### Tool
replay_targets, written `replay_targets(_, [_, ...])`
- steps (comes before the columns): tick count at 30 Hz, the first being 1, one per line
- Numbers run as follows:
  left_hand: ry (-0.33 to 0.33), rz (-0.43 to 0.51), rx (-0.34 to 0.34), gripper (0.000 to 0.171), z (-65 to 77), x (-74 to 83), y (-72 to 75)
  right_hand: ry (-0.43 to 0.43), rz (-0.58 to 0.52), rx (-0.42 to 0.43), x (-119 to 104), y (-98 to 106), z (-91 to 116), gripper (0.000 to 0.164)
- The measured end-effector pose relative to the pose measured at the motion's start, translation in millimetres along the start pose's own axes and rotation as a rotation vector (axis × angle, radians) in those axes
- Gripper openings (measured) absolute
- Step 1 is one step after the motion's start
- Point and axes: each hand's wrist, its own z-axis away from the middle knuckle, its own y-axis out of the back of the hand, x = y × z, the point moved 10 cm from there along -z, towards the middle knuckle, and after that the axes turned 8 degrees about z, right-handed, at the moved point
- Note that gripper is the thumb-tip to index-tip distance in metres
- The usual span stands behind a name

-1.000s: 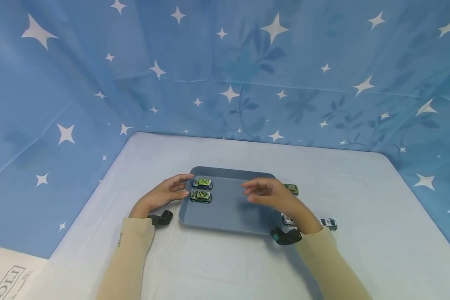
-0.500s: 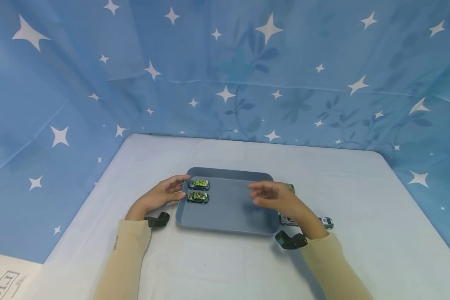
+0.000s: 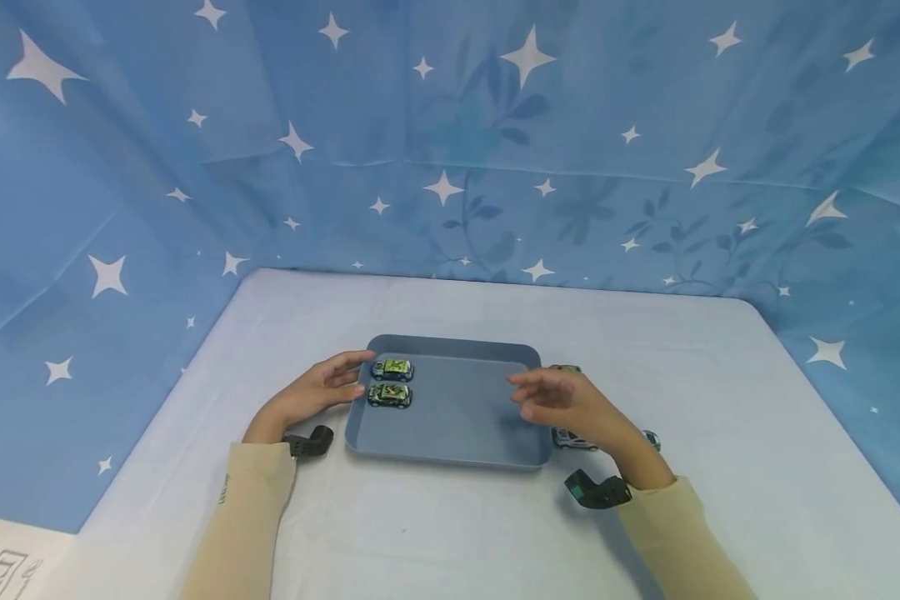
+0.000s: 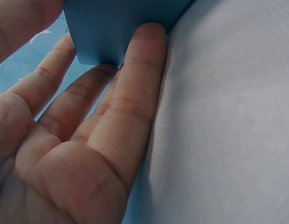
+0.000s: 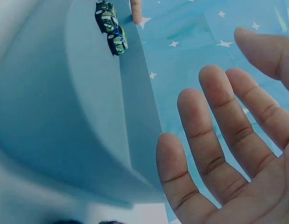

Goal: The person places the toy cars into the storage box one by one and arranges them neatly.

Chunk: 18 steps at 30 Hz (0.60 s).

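Observation:
A shallow grey-blue tray [image 3: 457,421] lies on the white-covered table in the head view. Two toy cars sit inside at its left end: one with a yellow-green roof [image 3: 393,370], and a dark green patterned one [image 3: 390,396] just in front of it. My left hand [image 3: 309,395] is at the tray's left side; in the left wrist view, its loosely extended fingers touch the tray's outer wall [image 4: 100,32]. My right hand [image 3: 573,407] hovers by the tray's right edge. Its fingers [image 5: 212,116] are spread and gently bent, holding nothing.
Right of the tray, partly behind my right hand and arm, are a green toy car [image 3: 567,367], a silver-white one [image 3: 572,439] and another toy car [image 3: 652,440]. A blue star-patterned curtain [image 3: 450,125] stands around the table [image 3: 420,533].
My right hand has moved right, from above the tray to its right edge. The left hand stays at the tray's left side. The head view has shifted slightly.

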Motion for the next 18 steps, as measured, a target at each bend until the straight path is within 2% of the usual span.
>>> replay_targets(18, [0.006, -0.013, 0.002, 0.069, 2.4, 1.6, -0.1, -0.034, 0.057, 0.063, 7, 22, 29, 0.047])
